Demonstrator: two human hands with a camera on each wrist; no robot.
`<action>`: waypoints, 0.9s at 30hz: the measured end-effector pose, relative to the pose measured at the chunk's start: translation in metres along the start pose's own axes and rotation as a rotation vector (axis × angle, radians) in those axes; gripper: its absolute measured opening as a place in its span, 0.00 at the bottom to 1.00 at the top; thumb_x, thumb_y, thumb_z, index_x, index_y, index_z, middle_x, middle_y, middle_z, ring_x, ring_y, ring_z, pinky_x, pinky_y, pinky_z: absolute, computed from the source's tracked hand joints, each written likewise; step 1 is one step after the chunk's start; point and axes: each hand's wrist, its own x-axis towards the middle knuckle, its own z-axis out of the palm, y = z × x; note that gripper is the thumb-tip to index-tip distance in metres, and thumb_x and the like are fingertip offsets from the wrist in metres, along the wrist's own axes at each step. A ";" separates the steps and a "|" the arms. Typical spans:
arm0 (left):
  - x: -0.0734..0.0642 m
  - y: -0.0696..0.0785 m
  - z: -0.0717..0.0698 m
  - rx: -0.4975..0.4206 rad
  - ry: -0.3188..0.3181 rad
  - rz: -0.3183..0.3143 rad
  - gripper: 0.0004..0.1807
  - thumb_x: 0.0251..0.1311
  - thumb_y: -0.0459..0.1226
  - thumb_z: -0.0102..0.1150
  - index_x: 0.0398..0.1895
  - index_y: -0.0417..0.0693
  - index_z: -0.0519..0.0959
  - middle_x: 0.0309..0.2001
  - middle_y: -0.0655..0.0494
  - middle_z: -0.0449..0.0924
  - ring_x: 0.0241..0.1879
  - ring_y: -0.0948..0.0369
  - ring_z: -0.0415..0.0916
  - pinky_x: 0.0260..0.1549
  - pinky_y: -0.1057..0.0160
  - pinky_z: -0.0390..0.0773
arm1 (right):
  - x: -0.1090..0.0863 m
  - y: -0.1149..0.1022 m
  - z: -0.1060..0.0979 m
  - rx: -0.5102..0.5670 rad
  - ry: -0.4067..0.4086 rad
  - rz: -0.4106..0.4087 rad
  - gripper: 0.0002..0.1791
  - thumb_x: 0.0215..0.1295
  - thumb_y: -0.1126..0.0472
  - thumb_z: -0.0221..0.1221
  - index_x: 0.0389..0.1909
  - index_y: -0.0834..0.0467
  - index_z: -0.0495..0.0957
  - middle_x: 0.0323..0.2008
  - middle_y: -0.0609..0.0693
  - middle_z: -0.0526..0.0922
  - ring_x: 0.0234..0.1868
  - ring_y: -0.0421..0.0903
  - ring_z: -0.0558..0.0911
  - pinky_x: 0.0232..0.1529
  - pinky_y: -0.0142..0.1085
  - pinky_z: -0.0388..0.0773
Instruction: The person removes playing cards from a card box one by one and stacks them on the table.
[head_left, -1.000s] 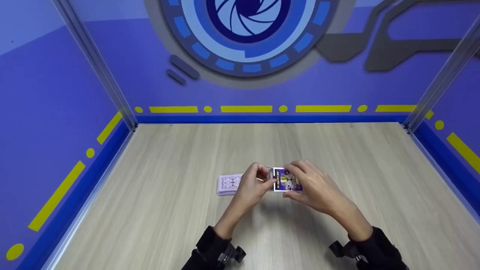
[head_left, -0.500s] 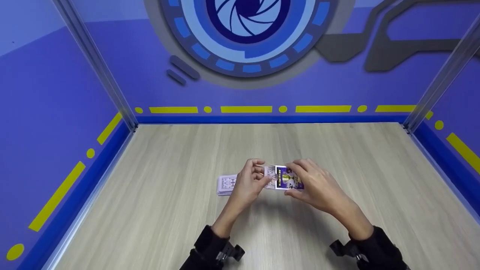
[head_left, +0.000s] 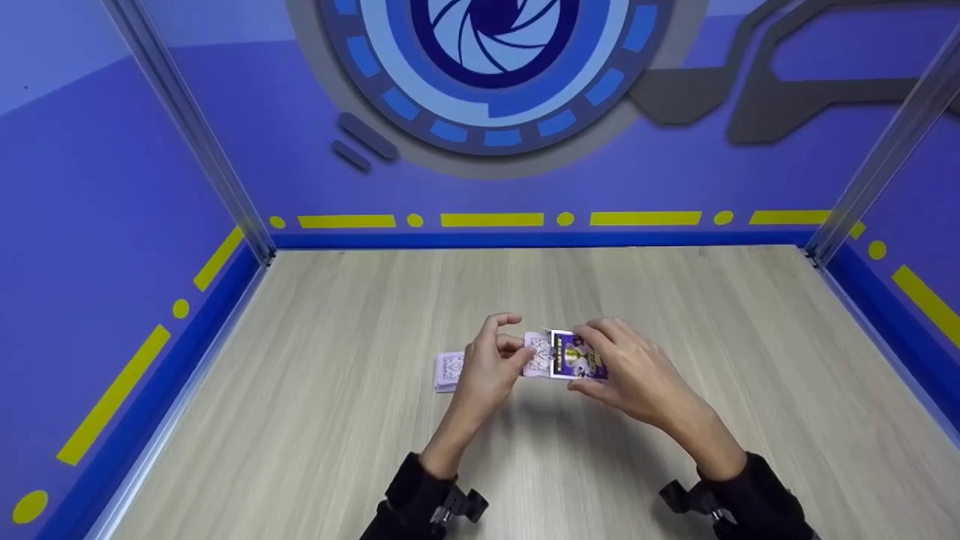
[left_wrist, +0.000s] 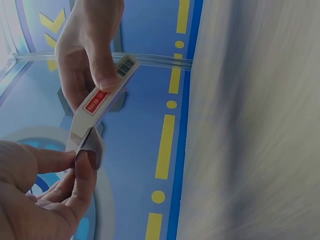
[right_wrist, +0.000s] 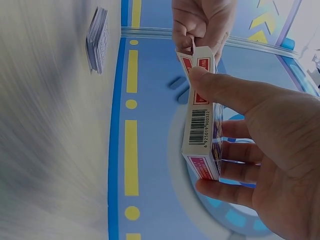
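Note:
My right hand (head_left: pixel 637 371) grips a small playing-card box (head_left: pixel 579 355) above the table, purple with a gold trophy picture on its face. The right wrist view shows the box's white side with a barcode (right_wrist: pixel 198 127), thumb on one side and fingers on the other. From the box's left end sticks out a pale lilac patterned playing card (head_left: pixel 538 355). My left hand (head_left: pixel 486 367) pinches its outer end between thumb and finger. Whether it is one card or several, I cannot tell. A stack of matching cards (head_left: pixel 448 371) lies on the table, partly hidden behind my left hand.
The wood-grain table (head_left: pixel 337 420) is bounded by a blue back wall (head_left: pixel 495 199) and side walls with yellow dashes. Metal posts (head_left: pixel 217 157) stand at the back corners. Dark camera straps (head_left: pixel 420 487) are on both wrists.
My left hand has drawn leftward from the box, and more of the lilac card now shows outside its end. The right hand and box have shifted only slightly.

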 end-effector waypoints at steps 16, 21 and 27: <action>-0.003 0.011 -0.013 0.272 -0.081 0.132 0.25 0.61 0.25 0.55 0.61 0.46 0.82 0.39 0.57 0.69 0.36 0.64 0.68 0.35 0.67 0.72 | 0.001 0.000 0.001 0.009 0.011 -0.020 0.39 0.54 0.44 0.78 0.62 0.60 0.78 0.55 0.56 0.80 0.51 0.51 0.80 0.43 0.47 0.82; -0.007 0.015 -0.026 0.471 -0.200 0.191 0.28 0.61 0.34 0.70 0.66 0.46 0.78 0.53 0.53 0.66 0.43 0.61 0.71 0.41 0.65 0.76 | 0.001 0.000 0.003 -0.004 0.017 -0.028 0.40 0.52 0.45 0.79 0.62 0.60 0.77 0.54 0.55 0.79 0.52 0.51 0.79 0.43 0.48 0.82; -0.010 0.015 -0.029 0.748 -0.208 0.372 0.39 0.49 0.46 0.82 0.64 0.48 0.75 0.59 0.50 0.64 0.55 0.57 0.70 0.52 0.61 0.78 | 0.000 0.000 0.004 -0.006 0.012 -0.027 0.41 0.52 0.45 0.78 0.63 0.60 0.77 0.54 0.55 0.79 0.53 0.51 0.79 0.44 0.49 0.82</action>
